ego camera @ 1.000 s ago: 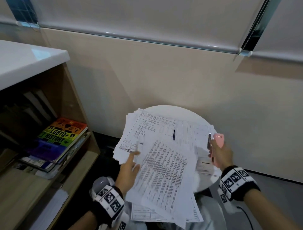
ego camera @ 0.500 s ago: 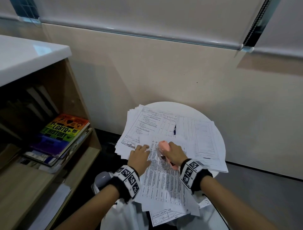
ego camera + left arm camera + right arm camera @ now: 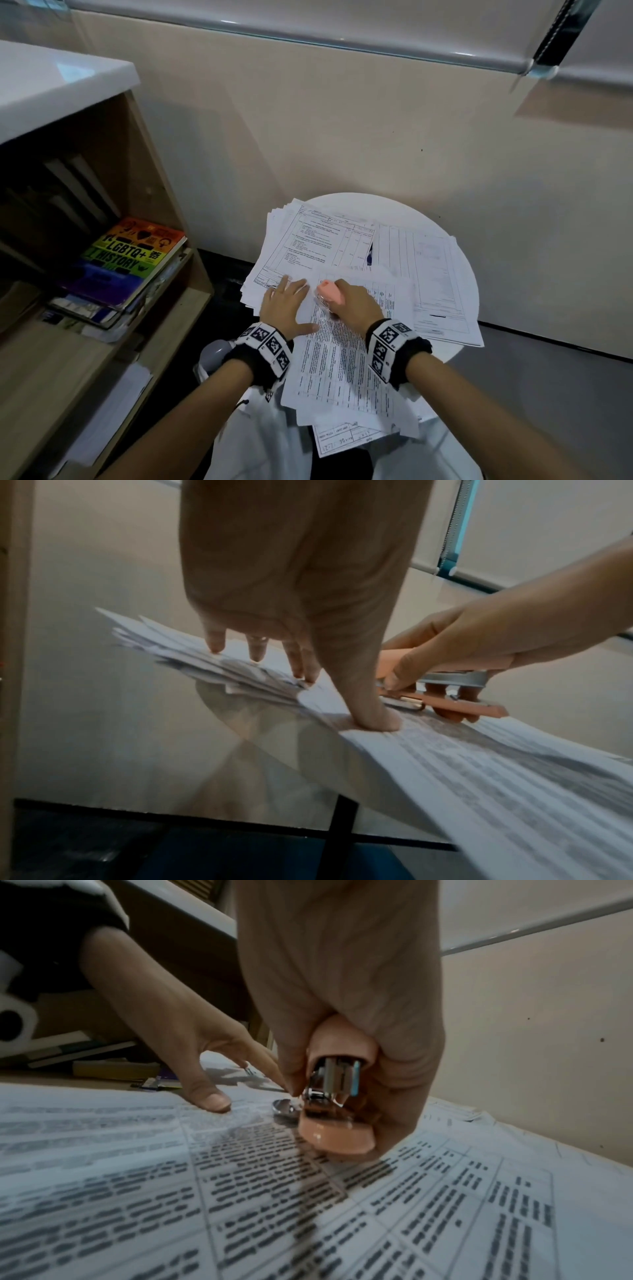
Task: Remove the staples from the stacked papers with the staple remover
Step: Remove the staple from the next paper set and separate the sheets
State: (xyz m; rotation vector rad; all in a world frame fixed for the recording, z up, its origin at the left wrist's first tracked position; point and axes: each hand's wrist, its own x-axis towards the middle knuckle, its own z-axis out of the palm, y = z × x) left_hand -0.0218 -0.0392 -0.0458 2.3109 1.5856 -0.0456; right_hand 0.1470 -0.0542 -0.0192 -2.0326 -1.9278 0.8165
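Right hand [image 3: 356, 305]: grip curled tight round the staple remover [image 3: 329, 292], thumb on one side, fingers wrapped on the other. The tool's lower end rests on the top sheet near its upper left corner. Left hand [image 3: 286, 305]: grip spread flat, fingers straight, thumb [image 3: 368, 715] and fingertips [image 3: 255, 653] pressing the paper down just beside the tool; the two hands almost touch

Staple remover: peach-pink plastic shell with a metal insert showing between its halves [image 3: 334, 1080]; a rounded chrome blade [image 3: 286, 1106] lies on the sheet at its tip. Whether a staple sits under the blade cannot be told; that area is blurred

Stacked papers [image 3: 346, 363]: white printed sheets with rows of text and ruled tables, lying loose and fanned in several overlapping piles. The top sheet hangs over the near edge of the round white counter [image 3: 359, 202]. More sheets [image 3: 310, 240] lie behind and to the right of the hands

Shelf unit [image 3: 150, 178] to the left: its compartment holds a flat stack of books, topmost a rainbow-coloured book [image 3: 132, 255] titled "LGBTQ+ HISTORY"; further books stand or lean in the dark behind. Both wrists carry bands with black-and-white markers [image 3: 388, 346]
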